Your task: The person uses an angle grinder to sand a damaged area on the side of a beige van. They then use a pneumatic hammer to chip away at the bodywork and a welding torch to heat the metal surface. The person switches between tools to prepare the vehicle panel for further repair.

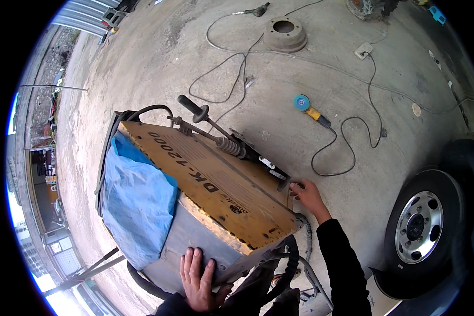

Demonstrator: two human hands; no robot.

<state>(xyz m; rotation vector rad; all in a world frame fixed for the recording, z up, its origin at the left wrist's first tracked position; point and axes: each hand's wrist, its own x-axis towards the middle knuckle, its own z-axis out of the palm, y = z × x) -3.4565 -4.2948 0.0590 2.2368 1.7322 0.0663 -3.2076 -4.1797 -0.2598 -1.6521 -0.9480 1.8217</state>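
In front of me stands a boxy machine (242, 208) with a worn yellow side panel and a grey top. My left hand (197, 282) rests on the grey top, its fingers spread and holding nothing. A crumpled blue plastic sheet (137, 205) covers the top's far left part. Along the machine's right side runs a metal lever assembly with a black handle (192, 108) and a coil spring (231, 147). At the near end of its metal bracket (271, 168), my right hand (308, 197) has thumb and fingers drawn together; whatever is between them is hidden.
A yellow angle grinder (315, 113) with a teal disc lies on the concrete, its cord trailing. Farther off are a rusty brake drum (284, 39), a socket box (363, 50) and looped cables. A vehicle wheel (418, 226) stands at right. Black hoses (289, 263) hang near my legs.
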